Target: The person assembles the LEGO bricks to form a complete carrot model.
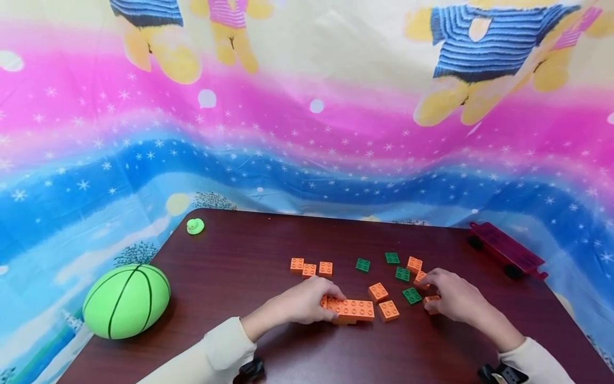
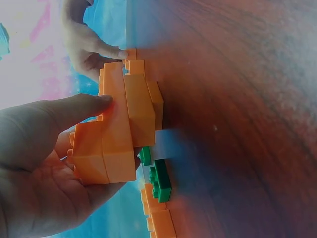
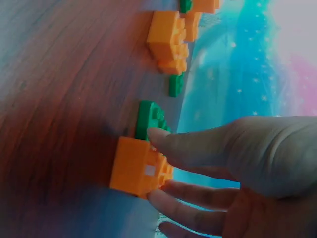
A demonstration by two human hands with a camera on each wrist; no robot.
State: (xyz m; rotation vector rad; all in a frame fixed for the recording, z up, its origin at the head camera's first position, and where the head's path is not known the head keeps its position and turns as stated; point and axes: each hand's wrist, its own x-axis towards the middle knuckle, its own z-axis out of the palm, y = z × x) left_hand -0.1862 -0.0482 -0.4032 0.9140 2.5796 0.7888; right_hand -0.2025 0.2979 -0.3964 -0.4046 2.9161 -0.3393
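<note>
My left hand [image 1: 307, 301] grips a stack of joined orange building blocks [image 1: 357, 309] just above the table's near middle. The left wrist view shows the thumb on the stack's side, with a long block bearing a smaller one at its end and others beneath. On the right, my right hand [image 1: 453, 296] has thumb and fingers on opposite sides of a small orange block [image 3: 130, 166], pinching it low at the table. A green block [image 3: 148, 119] lies right beside it. Another orange block [image 1: 420, 278] is partly covered by the right fingers.
Two loose orange blocks [image 1: 388, 310] lie between the hands. Farther back are several green blocks [image 1: 392, 258] and three orange ones [image 1: 309, 270]. A green ball [image 1: 127, 301] stands left, a green toy duck [image 1: 195, 226] far left, a red wheeled toy [image 1: 508, 248] right. Patterned cloth [image 1: 307, 133] hangs behind.
</note>
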